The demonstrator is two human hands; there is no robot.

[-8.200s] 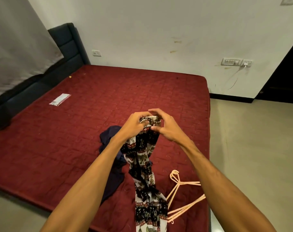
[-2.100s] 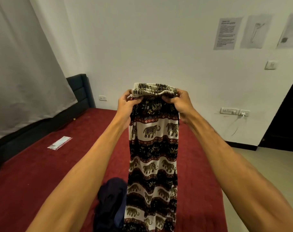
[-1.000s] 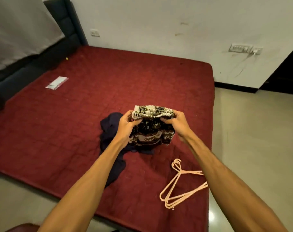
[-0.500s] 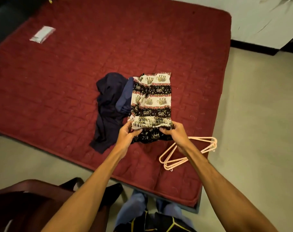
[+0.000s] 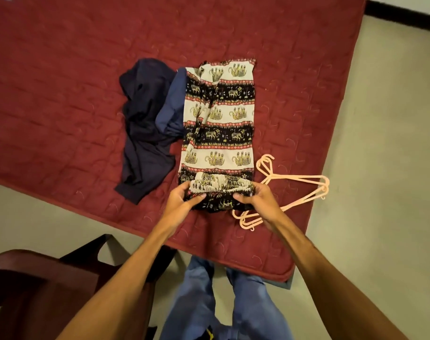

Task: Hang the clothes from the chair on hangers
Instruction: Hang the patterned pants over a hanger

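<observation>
- Gripping the elastic waistband (image 5: 221, 185) of the trousers (image 5: 221, 119), we had both hands closed on it. Our left hand (image 5: 181, 201) pinched the left end between thumb and curled fingers.
- Our right hand (image 5: 257, 200) pinched the right end the same way, fingers curled round the gathered cloth.
- The trousers, printed with elephants in black, cream and red bands, lay flat on the mattress (image 5: 61, 94). Their legs stretched away from us, and the waistband end was folded over on itself at the near side, between our hands.
- A dark garment (image 5: 145, 128) lay crumpled just left of the trousers. A blue cloth (image 5: 172, 104) lay between the two and touched the trousers' left edge.
- Pink hangers (image 5: 297, 179) lay stacked on the mattress just right of the trousers, with their hooks pointing away from us. Our right hand and wrist covered part of them, and we could not tell whether it touched them.
- A dark wooden chair (image 5: 37, 285) stood on the floor (image 5: 381, 143) at our lower left, near the mattress's near edge. Only part of it showed.
- Our legs, in jeans (image 5: 233, 303), stood on the floor close to the mattress's near corner, between our two forearms.
</observation>
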